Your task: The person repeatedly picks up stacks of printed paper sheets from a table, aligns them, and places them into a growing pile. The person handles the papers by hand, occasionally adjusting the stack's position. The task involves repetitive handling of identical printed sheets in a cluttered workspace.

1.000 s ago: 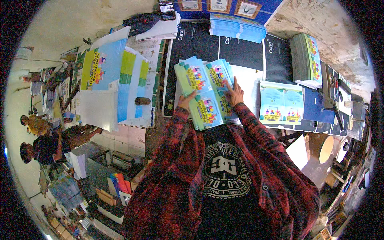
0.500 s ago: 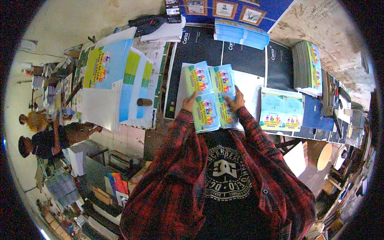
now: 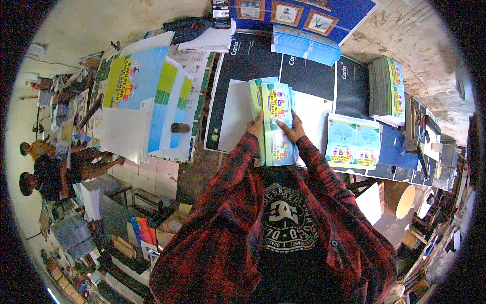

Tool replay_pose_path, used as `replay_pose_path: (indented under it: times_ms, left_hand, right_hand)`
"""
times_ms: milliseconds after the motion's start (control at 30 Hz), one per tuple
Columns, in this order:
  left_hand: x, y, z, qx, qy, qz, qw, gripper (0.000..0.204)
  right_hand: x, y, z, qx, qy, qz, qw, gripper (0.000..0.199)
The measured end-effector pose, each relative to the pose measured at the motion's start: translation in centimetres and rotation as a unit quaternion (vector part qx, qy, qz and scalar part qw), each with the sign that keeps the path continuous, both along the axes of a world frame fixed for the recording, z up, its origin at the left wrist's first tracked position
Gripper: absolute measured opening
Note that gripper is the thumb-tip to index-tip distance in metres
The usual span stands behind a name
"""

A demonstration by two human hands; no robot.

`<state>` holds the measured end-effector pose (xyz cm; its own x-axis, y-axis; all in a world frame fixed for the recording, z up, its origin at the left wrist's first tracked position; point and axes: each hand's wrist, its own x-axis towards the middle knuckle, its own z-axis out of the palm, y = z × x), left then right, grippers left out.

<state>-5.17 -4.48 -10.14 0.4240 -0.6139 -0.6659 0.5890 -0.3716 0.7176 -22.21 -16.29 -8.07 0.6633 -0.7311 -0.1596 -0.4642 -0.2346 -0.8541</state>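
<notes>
Gently, with left hand (image 3: pixel 255 125) and right hand (image 3: pixel 293 130) clamped on opposite edges of the printed sheets (image 3: pixel 275 104), press evenly, avoiding creases or slipped layers

Framed pictures (image 3: pixel 287 13) up top on the blue board (image 3: pixel 349 14), 2 people (image 3: pixel 44 178) away left, and there's a brown cylinder (image 3: pixel 180 127)!

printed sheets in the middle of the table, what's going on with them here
A person's left hand and right hand hold a small bundle of colourful printed sheets from either side, above a black tabletop. To the right, a two-panel blue-and-white print lies flat, with a tall stack of prints beyond it. A light-blue stack sits at the back.
</notes>
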Motion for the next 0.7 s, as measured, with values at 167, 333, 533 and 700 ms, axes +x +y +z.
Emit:
replay_pose_path:
  times_ms: [167, 333, 533, 700]
  left_hand:
    - [3.8, 4.9, 2.1, -0.074, -0.054, 0.003, 0.996, 0.048]
    - [3.7, 6.0, 4.8, -0.142, -0.078, -0.007, 0.987, 0.04]
    - [-0.7, 1.1, 2.0, -0.065, -0.066, -0.055, 0.994, 0.049]
    - [2.0, 2.0, -5.2, 0.1, -0.135, -0.047, 0.985, 0.076]
  right_hand:
    - [-0.4, 0.9, 0.2, -0.108, 0.062, -0.061, 0.99, 0.079]
    - [-0.1, 0.9, 0.6, -0.263, 0.158, 0.053, 0.95, 0.061]
    - [-0.1, -1.2, -3.5, -0.034, -0.072, 0.046, 0.996, 0.062]
    - [2.0, 0.6, 6.1, 0.19, -0.062, 0.001, 0.98, 0.072]
